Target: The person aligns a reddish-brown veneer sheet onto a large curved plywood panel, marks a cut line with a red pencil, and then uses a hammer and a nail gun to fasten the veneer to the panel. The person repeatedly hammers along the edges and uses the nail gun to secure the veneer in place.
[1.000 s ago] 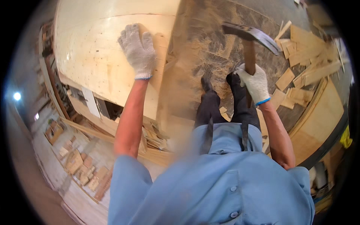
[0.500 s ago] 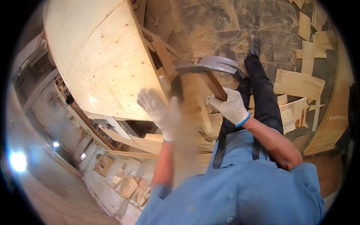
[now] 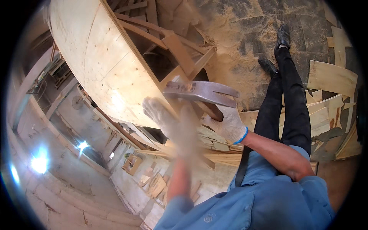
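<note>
A large pale plywood sheet (image 3: 103, 65), gently curved, stretches out on my left over a wooden frame (image 3: 178, 50). At its near right edge lies my left hand (image 3: 163, 117), in a white knit glove, its fingers stretched along the surface. A haze blurs the thumb and wrist. My right hand (image 3: 229, 126), in a white glove with a blue cuff, grips a claw hammer (image 3: 201, 91) by its wooden handle. The hammer's face points left toward the sheet's edge, and its claw points right. No nail can be made out.
Thin plywood offcuts (image 3: 331, 78) lie on the dark floor at the right, beyond my legs (image 3: 291, 92). Sawdust (image 3: 234, 73) covers the floor ahead. Scrap wood (image 3: 156, 186) and a small wooden box (image 3: 131, 164) lie at the lower left.
The view has shifted, showing more of the frame under the sheet. The hammer head sits lower, closer to my left hand. My left hand stays on the sheet's edge.
</note>
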Tool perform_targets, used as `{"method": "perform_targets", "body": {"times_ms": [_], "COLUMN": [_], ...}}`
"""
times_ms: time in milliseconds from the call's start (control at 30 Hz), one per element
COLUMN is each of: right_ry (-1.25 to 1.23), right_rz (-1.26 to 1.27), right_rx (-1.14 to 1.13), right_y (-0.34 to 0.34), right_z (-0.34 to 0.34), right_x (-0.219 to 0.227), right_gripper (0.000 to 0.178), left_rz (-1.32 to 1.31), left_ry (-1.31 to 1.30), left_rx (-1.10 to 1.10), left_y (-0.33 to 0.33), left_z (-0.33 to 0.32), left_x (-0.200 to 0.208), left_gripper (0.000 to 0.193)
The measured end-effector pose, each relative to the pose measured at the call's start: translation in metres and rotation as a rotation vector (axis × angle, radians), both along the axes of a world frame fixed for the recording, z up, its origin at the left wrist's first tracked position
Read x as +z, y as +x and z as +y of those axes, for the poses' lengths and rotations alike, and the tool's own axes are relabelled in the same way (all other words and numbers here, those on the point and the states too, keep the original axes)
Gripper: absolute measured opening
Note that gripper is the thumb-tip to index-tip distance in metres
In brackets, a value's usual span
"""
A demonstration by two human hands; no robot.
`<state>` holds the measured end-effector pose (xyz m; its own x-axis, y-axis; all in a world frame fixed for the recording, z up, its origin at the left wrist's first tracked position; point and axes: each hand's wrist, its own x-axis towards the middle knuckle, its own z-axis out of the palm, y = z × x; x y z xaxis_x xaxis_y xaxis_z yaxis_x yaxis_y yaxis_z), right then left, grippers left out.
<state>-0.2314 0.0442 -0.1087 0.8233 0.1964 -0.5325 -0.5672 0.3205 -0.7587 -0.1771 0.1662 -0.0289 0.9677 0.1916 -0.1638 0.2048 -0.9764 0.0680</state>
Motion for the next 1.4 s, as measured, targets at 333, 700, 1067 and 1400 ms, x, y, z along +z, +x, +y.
{"method": "perform_targets", "body": {"times_ms": [333, 700, 1067, 1400], "right_ry": [0.088, -0.396, -0.874, -0.793], "right_rz": [0.028, 0.074, 0.65, 0.851], "right_rx": [0.079, 0.259, 0.073, -0.118], "right_y": [0.016, 0.032, 0.008, -0.051], "right_z": [-0.008, -0.099, -0.367, -0.486], "right_x": [0.013, -0.04, -0.13, -0.131], "right_gripper": [0.024, 0.028, 0.045, 0.03], "left_rz": [-0.034, -0.075, -0.324, -0.376], "left_ry": [0.013, 0.062, 0.007, 0.05], "left_rx": [-0.037, -0.263, -0.423, -0.355], "left_y": [-0.002, 0.012, 0.303, 0.406], "left_z": [0.009, 0.006, -0.012, -0.033], "left_x": [-0.006, 0.008, -0.005, -0.014], "left_gripper": [0.085, 0.085, 0.078, 0.08]}}
